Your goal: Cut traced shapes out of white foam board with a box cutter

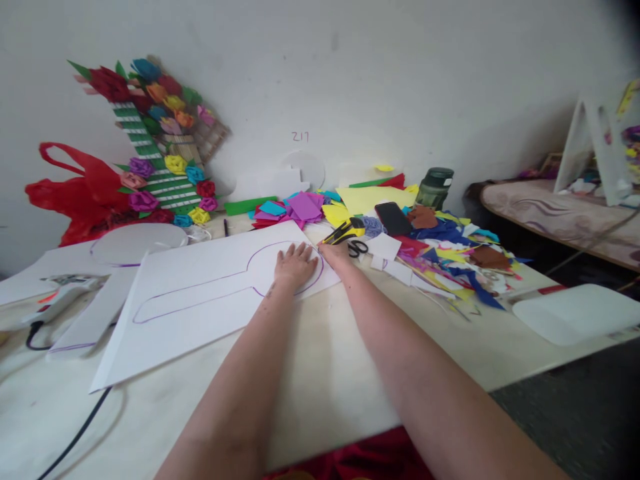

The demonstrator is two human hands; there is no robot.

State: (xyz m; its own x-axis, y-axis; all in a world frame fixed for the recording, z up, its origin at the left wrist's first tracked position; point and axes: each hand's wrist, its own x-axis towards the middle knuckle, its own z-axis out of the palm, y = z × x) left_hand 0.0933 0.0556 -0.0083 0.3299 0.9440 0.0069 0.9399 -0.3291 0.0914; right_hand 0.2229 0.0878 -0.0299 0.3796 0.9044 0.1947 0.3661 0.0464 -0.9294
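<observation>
Where the pale bench (320,407) stretches along the wall, a big white sheet (190,293) lies aslant on it, just in front of the person, bearing a purple outline (220,279) with a long, round-ended stem and a wide circular head. Behind and to the left stands a flower-covered decoration (163,157) with green and white stripes, tilted against the wall. Coloured scraps (453,233) sprawl over the bench to the right of the sheet. A red bag (83,190) slumps beside the decoration, and a whitish panel (575,313) lies at the right edge of the bench. Toward the back stands a dark green bottle (434,190), upright behind the scraps. Near the sheet's left side lies a white glue gun (70,293). The left hand (296,265) is spread flat, grasping nothing, pressed onto the sheet within the circular head. Beside it, at the sheet's right edge, the right hand (334,255) grips a yellow-and-black cutter (345,231). Beyond lies a dark phone (393,219); black-handled scissors (358,249) rest just right of that hand, and a slim black pen (225,227) lies behind the sheet.
</observation>
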